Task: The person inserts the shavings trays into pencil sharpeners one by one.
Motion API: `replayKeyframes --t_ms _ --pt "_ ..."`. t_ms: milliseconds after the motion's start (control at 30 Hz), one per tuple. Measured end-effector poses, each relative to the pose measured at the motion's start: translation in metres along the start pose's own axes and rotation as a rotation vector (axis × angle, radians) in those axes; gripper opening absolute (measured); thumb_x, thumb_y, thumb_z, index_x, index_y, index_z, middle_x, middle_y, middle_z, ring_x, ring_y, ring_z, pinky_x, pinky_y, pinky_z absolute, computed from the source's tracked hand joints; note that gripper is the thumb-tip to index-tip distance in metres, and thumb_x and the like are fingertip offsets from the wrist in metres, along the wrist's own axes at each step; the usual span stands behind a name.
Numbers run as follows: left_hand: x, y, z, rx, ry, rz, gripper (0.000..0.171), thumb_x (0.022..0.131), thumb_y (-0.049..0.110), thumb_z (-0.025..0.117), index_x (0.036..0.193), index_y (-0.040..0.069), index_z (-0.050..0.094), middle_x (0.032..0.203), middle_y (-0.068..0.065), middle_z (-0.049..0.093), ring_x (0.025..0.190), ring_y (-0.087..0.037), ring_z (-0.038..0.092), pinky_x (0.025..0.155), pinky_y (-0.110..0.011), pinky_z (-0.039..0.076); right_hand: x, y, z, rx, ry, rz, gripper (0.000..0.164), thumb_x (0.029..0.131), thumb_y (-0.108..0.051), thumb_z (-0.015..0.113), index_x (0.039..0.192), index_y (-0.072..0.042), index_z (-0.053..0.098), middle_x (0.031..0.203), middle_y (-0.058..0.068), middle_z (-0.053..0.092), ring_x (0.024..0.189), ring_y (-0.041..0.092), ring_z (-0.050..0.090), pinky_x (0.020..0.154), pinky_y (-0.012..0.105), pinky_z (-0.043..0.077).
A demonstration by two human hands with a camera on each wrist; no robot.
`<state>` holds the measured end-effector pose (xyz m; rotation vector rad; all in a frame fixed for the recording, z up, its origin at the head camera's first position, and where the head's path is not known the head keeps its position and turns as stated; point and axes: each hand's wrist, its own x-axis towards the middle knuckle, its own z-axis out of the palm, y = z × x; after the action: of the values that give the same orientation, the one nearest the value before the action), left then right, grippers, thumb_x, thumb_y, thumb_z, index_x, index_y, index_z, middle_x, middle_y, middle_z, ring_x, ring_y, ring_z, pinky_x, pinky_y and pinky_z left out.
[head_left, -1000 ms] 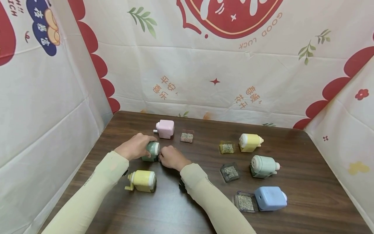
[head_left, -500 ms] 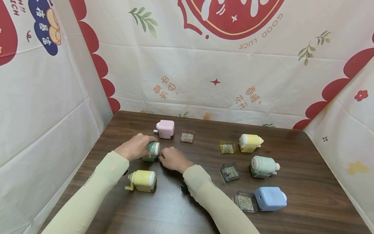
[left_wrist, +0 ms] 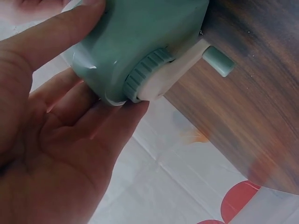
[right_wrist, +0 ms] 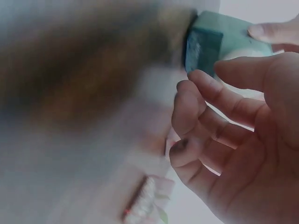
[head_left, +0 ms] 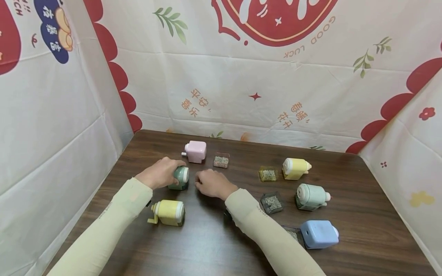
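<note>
My left hand point(head_left: 159, 173) grips a dark green crank pencil sharpener point(head_left: 181, 175) standing on the table. In the left wrist view, the thumb lies over the sharpener's body point(left_wrist: 140, 32) and the fingers curl beneath, beside its pale crank point(left_wrist: 180, 70). A translucent drawer point(right_wrist: 203, 50) sits in the sharpener's lower part in the right wrist view, its contents blurred. My right hand point(head_left: 215, 184) is just right of the sharpener, apart from it. Its fingers point(right_wrist: 189, 105) are loosely bent and hold nothing. A yellow sharpener point(head_left: 169, 212) stands nearer, below the left hand.
A pink sharpener point(head_left: 196, 151) and its drawer of shavings point(head_left: 221, 160) stand behind. On the right are another yellow sharpener point(head_left: 295, 169), a light green one point(head_left: 312, 196) and a blue one point(head_left: 319, 234), with shavings-filled drawers point(head_left: 268, 174) beside them.
My right hand has drawn back to the right, away from the dark green sharpener. My left hand keeps its grip in the same place.
</note>
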<state>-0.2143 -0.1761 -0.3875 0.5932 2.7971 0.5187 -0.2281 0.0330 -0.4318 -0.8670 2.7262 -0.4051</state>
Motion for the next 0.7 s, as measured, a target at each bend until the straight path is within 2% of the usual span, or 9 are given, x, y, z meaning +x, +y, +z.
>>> replayKeyframes --t_ms 133,267,400,533,633,700 --pt "0.001 0.000 -0.001 0.008 -0.013 0.009 0.058 0.088 0.001 0.088 0.141 -0.001 0.066 0.122 -0.017 0.075 0.099 -0.022 0.071 0.085 -0.039 0.063 -0.001 0.006 -0.015 -0.033 0.016 -0.020 0.016 0.109 -0.023 0.065 0.108 -0.012 0.075 0.099 0.003 0.076 0.088 0.019 0.071 0.079 0.042 0.061" --pt "0.002 0.000 -0.003 0.031 -0.031 0.017 0.061 0.087 0.004 0.089 0.143 -0.003 0.064 0.121 -0.017 0.076 0.098 -0.021 0.072 0.086 -0.038 0.063 0.000 0.013 -0.032 -0.062 0.027 -0.006 0.016 0.109 -0.023 0.065 0.111 -0.010 0.075 0.105 0.005 0.077 0.095 0.022 0.072 0.085 0.044 0.061" --pt "0.002 0.001 -0.005 0.022 -0.049 0.001 0.062 0.091 0.013 0.089 0.145 -0.002 0.063 0.123 -0.015 0.076 0.098 -0.019 0.071 0.087 -0.039 0.062 0.002 0.022 -0.047 -0.094 0.037 0.033 0.018 0.110 -0.025 0.065 0.118 -0.011 0.073 0.116 0.006 0.073 0.101 0.024 0.071 0.088 0.047 0.061" --pt "0.003 0.002 -0.006 -0.004 -0.056 -0.021 0.061 0.097 0.023 0.083 0.149 0.000 0.061 0.123 -0.010 0.075 0.094 -0.016 0.066 0.086 -0.038 0.059 0.004 0.032 -0.061 -0.130 0.038 0.062 0.028 0.109 -0.026 0.066 0.131 -0.009 0.068 0.129 0.011 0.068 0.103 0.027 0.071 0.087 0.049 0.062" --pt "0.003 0.003 -0.005 -0.001 -0.052 -0.015 0.059 0.102 0.028 0.078 0.151 0.001 0.060 0.133 -0.012 0.073 0.106 -0.019 0.070 0.094 -0.043 0.059 0.007 0.041 -0.068 -0.128 0.038 0.086 0.036 0.109 -0.025 0.064 0.141 -0.007 0.063 0.138 0.014 0.064 0.105 0.030 0.072 0.088 0.050 0.061" --pt "0.003 0.004 -0.005 0.015 -0.041 0.005 0.056 0.104 0.030 0.075 0.150 0.001 0.061 0.141 -0.015 0.070 0.121 -0.025 0.070 0.104 -0.049 0.058 0.010 0.048 -0.071 -0.118 0.042 0.106 0.040 0.109 -0.025 0.064 0.145 -0.007 0.060 0.142 0.016 0.061 0.109 0.032 0.071 0.089 0.051 0.061"
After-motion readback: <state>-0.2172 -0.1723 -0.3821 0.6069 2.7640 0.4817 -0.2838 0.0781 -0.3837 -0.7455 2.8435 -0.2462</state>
